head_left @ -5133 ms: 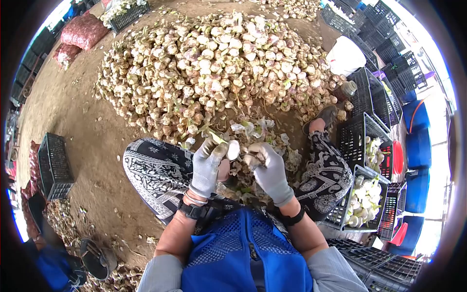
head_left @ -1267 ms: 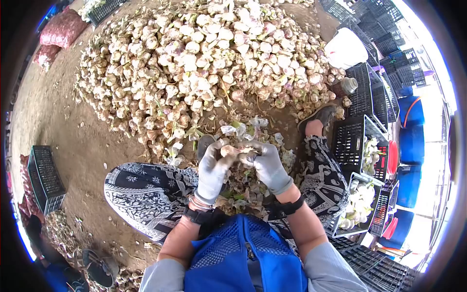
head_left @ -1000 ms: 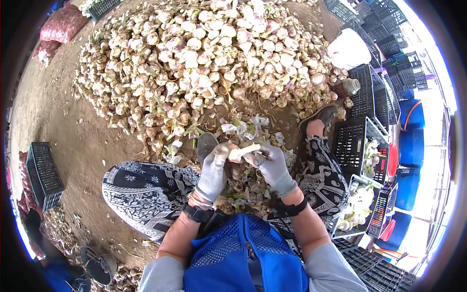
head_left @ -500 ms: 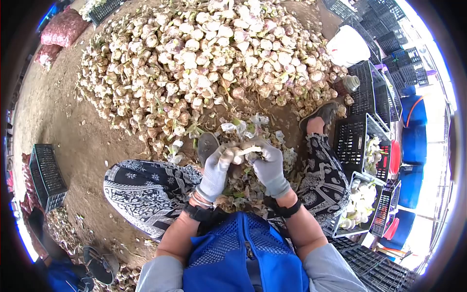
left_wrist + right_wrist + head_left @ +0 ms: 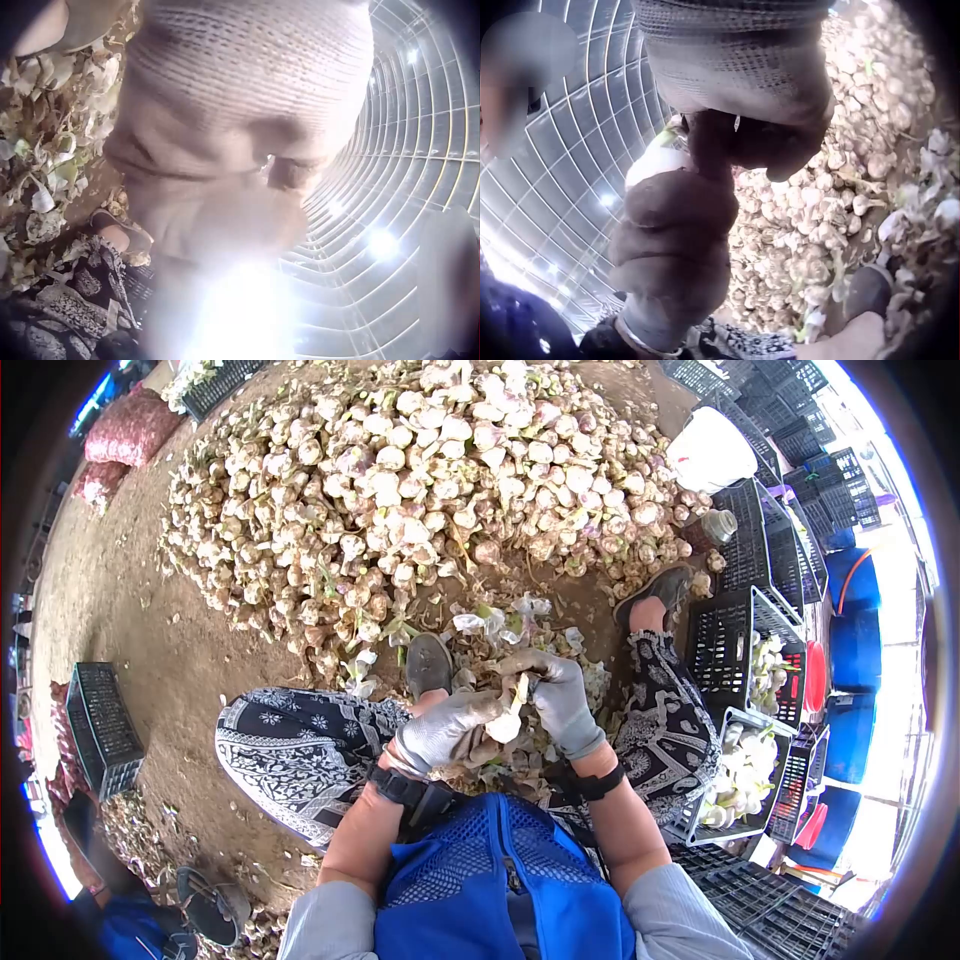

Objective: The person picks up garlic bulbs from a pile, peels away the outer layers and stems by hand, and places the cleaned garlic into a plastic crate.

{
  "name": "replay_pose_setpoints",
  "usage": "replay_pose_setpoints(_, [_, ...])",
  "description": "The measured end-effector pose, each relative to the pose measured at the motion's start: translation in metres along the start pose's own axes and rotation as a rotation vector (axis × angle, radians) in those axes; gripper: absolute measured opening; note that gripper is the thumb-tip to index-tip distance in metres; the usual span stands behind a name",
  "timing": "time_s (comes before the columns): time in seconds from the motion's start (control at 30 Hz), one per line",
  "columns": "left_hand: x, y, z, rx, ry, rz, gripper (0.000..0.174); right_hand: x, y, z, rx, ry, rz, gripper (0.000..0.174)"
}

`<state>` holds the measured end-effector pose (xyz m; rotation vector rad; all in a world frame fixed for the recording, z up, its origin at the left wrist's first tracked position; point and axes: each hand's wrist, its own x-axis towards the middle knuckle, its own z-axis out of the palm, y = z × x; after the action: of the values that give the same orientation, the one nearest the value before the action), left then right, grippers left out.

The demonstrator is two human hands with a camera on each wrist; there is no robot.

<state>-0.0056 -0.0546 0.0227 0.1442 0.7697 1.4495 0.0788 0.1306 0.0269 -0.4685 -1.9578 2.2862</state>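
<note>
Between my two gloved hands in the head view is a white garlic bulb [image 5: 504,726] with its stem [image 5: 521,693] pointing up. My left hand [image 5: 447,732], turned sideways, grips the bulb from the left with curled fingers. At the stem, the curled fingers and thumb of my right hand [image 5: 562,705] pinch from the right. The right wrist view shows the white bulb [image 5: 658,163] with a greenish end above the left hand's fingers [image 5: 676,225], close under the right hand [image 5: 742,82]. Glare covers part of the left wrist view, where the left glove [image 5: 247,82] hides the bulb.
A large heap of garlic bulbs [image 5: 430,490] lies ahead. Peeled skins [image 5: 490,622] litter the ground between my legs. At right, a crate of white garlic [image 5: 738,780] stands among black crates [image 5: 720,645] and blue barrels [image 5: 853,650]. Another black crate [image 5: 103,720] is at left.
Within the last second my left hand has turned and come lower, and the bulb has swung from lying crosswise to stem up. Earlier it looked browner; now its white surface shows.
</note>
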Motion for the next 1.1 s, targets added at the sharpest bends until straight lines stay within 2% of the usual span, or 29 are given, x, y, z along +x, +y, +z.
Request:
replay_pose_setpoints(0.03, [0.002,-0.002,0.003,0.004,-0.001,0.000,0.047,-0.001,-0.002,0.000,0.159,0.036,0.142,0.018])
replay_pose_setpoints(0.07, [0.005,-0.007,0.008,-0.029,0.086,0.110,0.050,-0.001,0.002,-0.002,0.215,0.152,0.101,0.018])
replay_pose_setpoints(0.1, [0.007,-0.009,0.011,-0.060,0.173,0.222,0.054,-0.003,0.015,-0.014,0.216,0.153,0.097,0.018])
replay_pose_setpoints(0.17, [0.010,-0.009,0.004,-0.060,0.131,0.248,0.058,-0.013,0.041,-0.041,0.479,0.152,0.051,0.026])
replay_pose_setpoints(0.2, [0.012,-0.007,0.007,-0.007,0.205,0.267,0.057,-0.020,0.027,-0.034,0.133,0.237,0.155,0.033])
replay_pose_setpoints(0.27, [0.018,-0.015,0.002,0.186,0.320,0.300,0.058,-0.030,0.006,-0.012,0.230,0.195,0.219,0.035])
replay_pose_setpoints(0.3, [0.020,-0.016,0.004,0.187,0.314,0.290,0.058,-0.033,0.003,-0.003,0.325,0.154,0.275,0.037])
replay_pose_setpoints(0.33, [0.023,-0.016,0.007,0.202,0.343,0.263,0.055,-0.031,0.025,-0.003,0.354,0.070,0.130,0.033])
replay_pose_setpoints(0.37, [0.025,-0.015,0.010,0.219,0.376,0.237,0.052,-0.030,0.024,-0.001,0.358,0.075,0.125,0.033])
replay_pose_setpoints(0.4, [0.035,-0.026,0.007,0.207,0.437,0.411,0.037,-0.027,0.022,0.002,0.404,0.143,0.142,0.031])
replay_pose_setpoints(0.43, [0.036,-0.030,0.002,0.214,0.440,0.411,0.037,-0.025,0.020,0.005,0.450,0.207,0.160,0.030])
replay_pose_setpoints(0.47, [0.036,-0.032,-0.003,0.292,0.560,0.462,0.030,-0.027,0.020,0.009,0.339,0.254,0.124,0.023])
replay_pose_setpoints(0.5, [0.032,-0.022,0.007,0.369,0.677,0.512,0.023,-0.026,0.022,0.005,0.343,0.254,0.121,0.023])
replay_pose_setpoints(0.53, [0.021,-0.014,0.019,0.359,0.752,0.396,0.015,-0.026,0.027,-0.004,0.435,0.270,0.128,0.021])
replay_pose_setpoints(0.57, [0.017,-0.012,0.025,0.362,0.751,0.397,0.015,-0.025,0.028,-0.013,0.527,0.284,0.135,0.021])
replay_pose_setpoints(0.63, [0.010,-0.016,0.033,0.593,0.532,0.585,0.014,-0.024,0.033,-0.030,0.499,0.314,0.146,0.026])
replay_pose_setpoints(0.67, [0.008,-0.018,0.024,0.915,0.537,0.546,0.019,-0.021,0.033,-0.034,0.666,0.373,0.200,0.025])
replay_pose_setpoints(0.7, [0.011,-0.024,0.021,0.920,0.533,0.546,0.019,-0.020,0.033,-0.037,0.831,0.431,0.256,0.024])
replay_pose_setpoints(0.77, [0.016,-0.029,0.024,0.862,0.627,0.576,0.034,-0.030,0.018,-0.034,0.792,0.430,0.220,0.026])
replay_pose_setpoints(0.8, [0.016,-0.025,0.018,0.924,0.578,0.584,0.045,-0.035,0.006,-0.030,0.667,0.371,0.173,0.027])
replay_pose_setpoints(0.83, [0.018,-0.024,0.018,0.931,0.579,0.584,0.045,-0.039,0.002,-0.028,0.542,0.311,0.127,0.028])
replay_pose_setpoints(0.87, [0.020,-0.015,0.028,0.787,0.539,0.545,0.046,-0.046,0.037,-0.039,0.310,0.147,-0.217,0.024])
replay_pose_setpoints(0.9, [0.023,-0.009,0.038,0.645,0.499,0.505,0.047,-0.044,0.028,-0.035,0.317,0.149,-0.221,0.024])
replay_pose_setpoints(0.93, [0.028,-0.006,0.046,0.599,0.497,0.484,0.034,-0.042,0.018,-0.030,0.306,0.162,-0.114,0.025])
replay_pose_setpoints(0.97, [0.030,-0.007,0.048,0.610,0.498,0.483,0.034,-0.040,0.011,-0.026,0.295,0.175,-0.009,0.027])
replay_pose_setpoints(1.03, [0.034,-0.007,0.052,0.907,0.479,0.681,0.017,-0.039,0.018,-0.028,0.388,0.220,-0.028,0.026])
replay_pose_setpoints(1.07, [0.030,-0.005,0.064,0.805,0.413,0.639,0.005,-0.039,0.016,-0.032,0.496,0.274,-0.018,0.021])
replay_pose_setpoints(1.1, [0.029,-0.008,0.067,1.038,0.388,0.706,0.008,-0.040,0.013,-0.035,0.605,0.326,-0.009,0.017])
